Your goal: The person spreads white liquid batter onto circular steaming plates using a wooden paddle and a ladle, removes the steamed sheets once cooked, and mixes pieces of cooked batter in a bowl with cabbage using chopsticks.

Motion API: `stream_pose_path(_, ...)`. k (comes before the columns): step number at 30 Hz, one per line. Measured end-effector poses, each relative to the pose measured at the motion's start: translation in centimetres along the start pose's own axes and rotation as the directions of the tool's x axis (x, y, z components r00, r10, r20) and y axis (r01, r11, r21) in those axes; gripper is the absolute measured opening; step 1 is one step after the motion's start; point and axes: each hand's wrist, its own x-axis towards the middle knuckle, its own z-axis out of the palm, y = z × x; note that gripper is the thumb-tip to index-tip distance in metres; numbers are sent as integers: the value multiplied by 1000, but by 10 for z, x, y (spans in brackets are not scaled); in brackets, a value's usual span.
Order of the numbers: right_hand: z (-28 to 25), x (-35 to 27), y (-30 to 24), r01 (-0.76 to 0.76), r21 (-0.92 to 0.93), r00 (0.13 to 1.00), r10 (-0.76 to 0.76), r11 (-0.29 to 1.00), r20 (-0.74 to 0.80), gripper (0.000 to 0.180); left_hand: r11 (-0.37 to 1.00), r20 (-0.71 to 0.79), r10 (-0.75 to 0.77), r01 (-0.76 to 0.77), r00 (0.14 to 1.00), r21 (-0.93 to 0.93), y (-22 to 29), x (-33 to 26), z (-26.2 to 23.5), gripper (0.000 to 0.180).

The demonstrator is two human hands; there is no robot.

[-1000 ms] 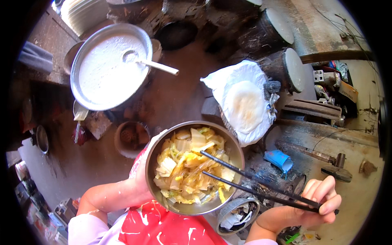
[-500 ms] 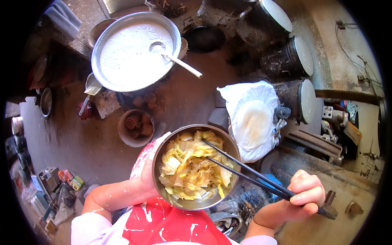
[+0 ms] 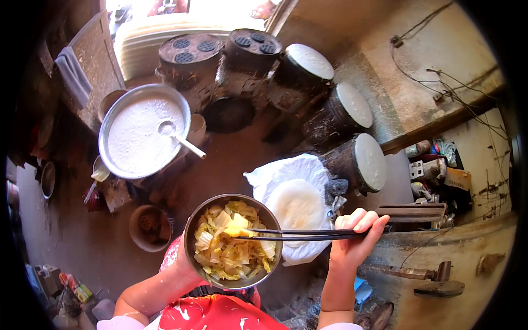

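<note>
My left hand grips the left side of a round metal bowl, with its fingers partly hidden under it. Cooked cabbage with thin translucent strands fills the bowl. In my right hand are long black chopsticks, nearly level, their tips over the food. A pale yellow cabbage piece lies at those tips; whether it is pinched I cannot tell. Just beyond the bowl, to the right, a round flatbread rests on a white cloth.
At the far left stands a wide basin of white batter with a ladle in it. Drum stoves with pale round tops curve along the right; others hold briquettes. Left of the bowl is a clay pot. A hammer lies right.
The view has tilted up, bringing more stoves and a bright opening into sight. My right hand has risen, and the chopsticks have gone from slanted and spread to nearly level and close together.
</note>
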Motion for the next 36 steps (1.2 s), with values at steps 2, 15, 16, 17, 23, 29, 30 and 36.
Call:
stream_pose_path(2, -11, -1, -14, 10, 52, 1000, -9, 999, -13, 48, 999, 2, 22, -22, 1000, 39, -15, 8, 2, 49)
stream_pose_path(15, -51, -5, -60, 35, 268, 980, 19, 963, -197, 47, 991, 3, -117, 116, 993, 68, -58, 21, 34, 48)
stream_pose_path(16, -49, -3, -60, 18, 289, 987, 30, 957, -159, 47, 991, 1, -121, 121, 993, 53, -58, 19, 32, 48)
stream_pose_path(17, -48, -2, -60, -5, 309, 991, 45, 951, -122, 47, 991, 9, -126, 125, 992, 55, -58, 18, 26, 48)
stream_pose_path(23, -31, 12, -39, -126, 381, 987, 154, 916, -43, 46, 989, -104, -125, 133, 987, 72, -45, -4, 24, 50)
stream_pose_path(29, -4, 27, -9, -221, 379, 974, 221, 899, 44, 45, 998, -49, 40, -42, 998, -40, -23, -5, 7, 52)
stream_pose_path(30, -1, 30, -6, -230, 375, 972, 227, 898, 54, 45, 996, -46, 57, -60, 997, -61, -19, -5, 7, 53)
stream_pose_path(36, 13, 38, 8, -211, 268, 977, 190, 940, 100, 46, 981, 35, 142, -135, 989, -141, 1, -3, 2, 56)
